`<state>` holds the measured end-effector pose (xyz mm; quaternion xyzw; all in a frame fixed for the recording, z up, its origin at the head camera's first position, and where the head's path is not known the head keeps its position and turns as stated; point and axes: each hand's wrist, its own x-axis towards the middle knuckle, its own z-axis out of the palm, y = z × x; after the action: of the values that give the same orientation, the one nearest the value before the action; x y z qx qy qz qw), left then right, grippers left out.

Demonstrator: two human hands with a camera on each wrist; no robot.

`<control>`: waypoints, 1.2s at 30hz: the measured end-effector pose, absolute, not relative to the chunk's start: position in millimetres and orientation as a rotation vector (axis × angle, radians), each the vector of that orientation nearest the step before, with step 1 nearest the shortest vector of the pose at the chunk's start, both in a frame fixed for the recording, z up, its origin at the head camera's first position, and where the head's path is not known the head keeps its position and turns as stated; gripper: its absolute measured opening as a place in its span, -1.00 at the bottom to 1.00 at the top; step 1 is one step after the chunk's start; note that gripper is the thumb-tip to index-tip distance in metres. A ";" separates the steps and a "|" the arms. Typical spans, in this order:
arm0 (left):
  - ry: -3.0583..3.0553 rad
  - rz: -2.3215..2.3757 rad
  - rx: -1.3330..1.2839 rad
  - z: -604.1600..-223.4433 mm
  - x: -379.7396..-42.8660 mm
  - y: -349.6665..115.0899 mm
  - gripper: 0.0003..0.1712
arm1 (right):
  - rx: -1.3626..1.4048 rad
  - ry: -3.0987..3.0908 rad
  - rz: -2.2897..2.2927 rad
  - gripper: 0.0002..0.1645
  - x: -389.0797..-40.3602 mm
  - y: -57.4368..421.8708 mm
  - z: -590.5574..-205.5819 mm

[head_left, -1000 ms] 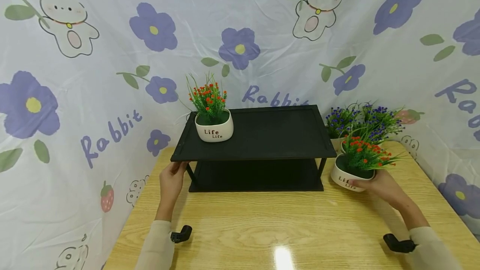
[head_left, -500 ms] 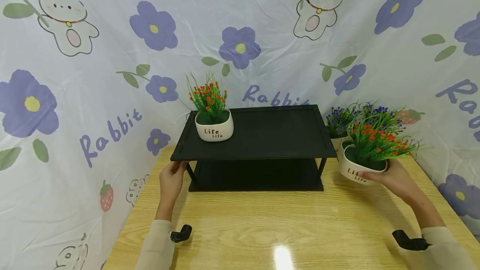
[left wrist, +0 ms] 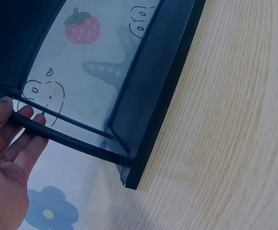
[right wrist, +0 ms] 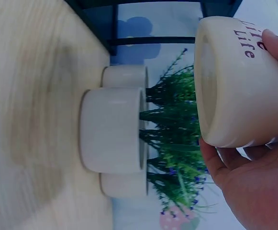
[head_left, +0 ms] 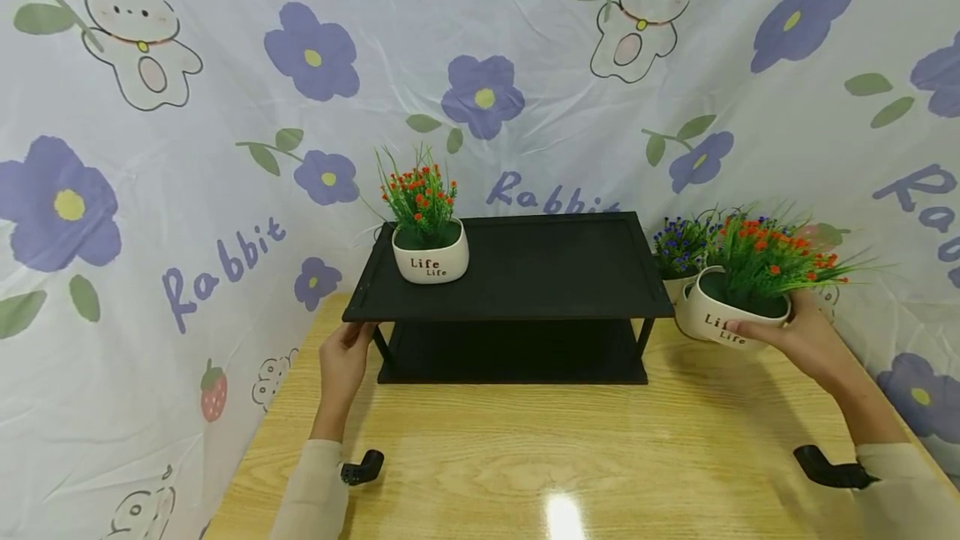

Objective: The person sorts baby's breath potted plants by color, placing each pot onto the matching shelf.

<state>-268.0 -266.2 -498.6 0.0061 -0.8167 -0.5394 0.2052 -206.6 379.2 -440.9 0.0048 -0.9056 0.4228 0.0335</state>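
Observation:
My right hand (head_left: 813, 348) grips a white "Life" flower pot (head_left: 742, 323) with orange-red flowers and long grass, right of the black two-tier shelf (head_left: 540, 265). In the right wrist view the pot's underside shows, so the held pot (right wrist: 241, 91) is raised off the table, tilted, with thumb and fingers on its sides. My left hand (head_left: 345, 367) is at the shelf's left end, under the top board. The left wrist view shows its thumb and fingers about a thin black bar (left wrist: 67, 139). A matching flower pot (head_left: 429, 262) stands on the top board's left end.
White pots (right wrist: 112, 132) with blue-purple flowers (head_left: 681, 244) and greenery stand together on the wooden table (head_left: 510, 457), right of the shelf and partly behind the held pot. A printed cloth (head_left: 480, 15) hangs close behind and along both sides.
My right hand has raised the flower pot and carried it to the right and slightly back, in front of the blue-purple flowers. My left hand and the shelf have stayed put.

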 end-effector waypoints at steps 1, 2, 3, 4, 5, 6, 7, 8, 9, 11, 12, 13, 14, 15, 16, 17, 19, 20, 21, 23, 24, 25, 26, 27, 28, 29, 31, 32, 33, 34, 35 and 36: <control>-2.277 -1.507 0.021 -494.1 -265.0 -263.5 -0.61 | 0.000 -2.795 1.306 0.27 -206.8 379.3 -437.7; -2.278 -1.507 0.024 -489.3 -261.8 -260.7 -0.61 | -0.015 -2.802 1.316 0.30 -207.1 379.6 -434.8; -2.279 -1.508 0.026 -484.8 -259.0 -258.5 -0.61 | -0.031 -2.815 1.308 0.33 -207.3 379.7 -432.1; -2.278 -1.507 0.021 -481.3 -256.5 -256.9 -0.62 | -0.045 -2.827 1.294 0.34 -207.3 379.9 -429.3; -2.274 -1.506 0.019 -479.8 -255.1 -256.3 -0.62 | -0.063 -2.842 1.280 0.37 -207.3 379.7 -426.5; -2.268 -1.512 0.019 -479.7 -254.7 -256.2 -0.62 | -0.063 -2.843 1.281 0.37 -207.7 379.5 -423.9; -2.270 -1.511 0.024 -480.0 -255.0 -256.3 -0.62 | -0.061 -2.837 1.276 0.34 -208.2 379.2 -421.5; -2.272 -1.511 0.020 -479.2 -254.6 -256.3 -0.62 | -0.062 -2.838 1.274 0.34 -208.7 378.9 -419.0; -2.274 -1.515 0.018 -478.7 -254.2 -256.4 -0.62 | -0.058 -2.833 1.275 0.34 -209.2 378.2 -416.2; -2.279 -1.514 0.017 -477.2 -253.2 -256.1 -0.62 | -0.055 -2.824 1.272 0.36 -211.3 377.4 -410.7; -2.280 -1.515 0.015 -476.3 -252.4 -255.7 -0.61 | -0.049 -2.813 1.276 0.36 -212.6 376.7 -407.9; -2.281 -1.511 0.011 -475.6 -251.7 -255.4 -0.61 | -0.047 -2.808 1.276 0.37 -213.9 375.8 -405.1; -2.280 -1.511 0.008 -474.9 -251.2 -255.0 -0.61 | -0.045 -2.807 1.280 0.40 -215.2 374.8 -402.2; -2.280 -1.508 0.005 -474.7 -250.9 -254.9 -0.61 | -0.032 -2.794 1.283 0.39 -216.9 373.6 -399.6; -2.280 -1.504 0.004 -474.9 -250.9 -255.0 -0.61 | -0.021 -2.785 1.286 0.39 -218.4 372.3 -397.1; -2.279 -1.502 0.002 -475.5 -251.3 -255.2 -0.62 | -0.018 -2.783 1.281 0.39 -219.7 370.6 -394.6; -2.280 -1.496 0.001 -478.4 -253.9 -256.3 -0.62 | -0.012 -2.790 1.280 0.39 -222.2 367.4 -389.5; -2.280 -1.497 0.002 -480.9 -255.9 -257.3 -0.61 | -0.015 -2.801 1.271 0.40 -223.2 365.6 -387.0; -2.281 -1.497 0.005 -484.1 -258.3 -258.4 -0.61 | -0.015 -2.812 1.265 0.40 -224.5 363.7 -384.3; -2.284 -1.498 0.018 -491.9 -263.6 -261.6 -0.60 | -0.021 -2.842 1.244 0.42 -227.3 358.9 -379.6; -2.284 -1.497 0.026 -496.1 -266.2 -263.3 -0.60 | -0.017 -2.848 1.238 0.42 -229.2 356.2 -377.4; -2.285 -1.497 0.034 -500.1 -268.8 -265.2 -0.60 | -0.014 -2.856 1.231 0.42 -231.1 353.2 -375.2; -2.284 -1.497 0.041 -503.7 -271.0 -267.0 -0.60 | -0.008 -2.858 1.230 0.43 -233.2 350.1 -373.1; -2.283 -1.496 0.046 -506.6 -272.8 -268.7 -0.60 | 0.001 -2.859 1.233 0.43 -235.5 346.9 -370.9; -2.280 -1.496 0.048 -509.0 -274.3 -270.2 -0.60 | 0.004 -2.864 1.221 0.43 -237.6 343.7 -368.8; -2.276 -1.495 0.044 -510.7 -275.3 -271.5 -0.60 | 0.011 -2.863 1.216 0.43 -239.8 340.4 -366.7; -2.271 -1.495 0.028 -512.5 -276.4 -273.1 -0.60 | 0.025 -2.866 1.217 0.45 -244.1 334.4 -362.5; -2.268 -1.494 0.019 -512.9 -276.5 -273.5 -0.59 | 0.035 -2.868 1.220 0.46 -246.2 331.5 -360.5; -2.264 -1.494 0.010 -513.1 -276.7 -273.9 -0.59 | 0.044 -2.865 1.219 0.45 -248.4 328.4 -358.6; -2.261 -1.494 0.002 -513.3 -276.7 -274.3 -0.59 | 0.053 -2.863 1.221 0.45 -250.7 325.4 -357.0; -2.259 -1.492 -0.002 -513.3 -276.7 -274.6 -0.59 | 0.069 -2.855 1.232 0.45 -253.3 322.3 -355.6; -2.259 -1.491 -0.005 -513.3 -276.5 -274.5 -0.59 | 0.079 -2.854 1.238 0.45 -255.7 319.3 -354.3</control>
<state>-276.5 -274.5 -513.3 -0.0019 -0.8150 -0.5380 0.2154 -255.7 319.3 -354.3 0.0254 -0.9170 0.3977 0.0146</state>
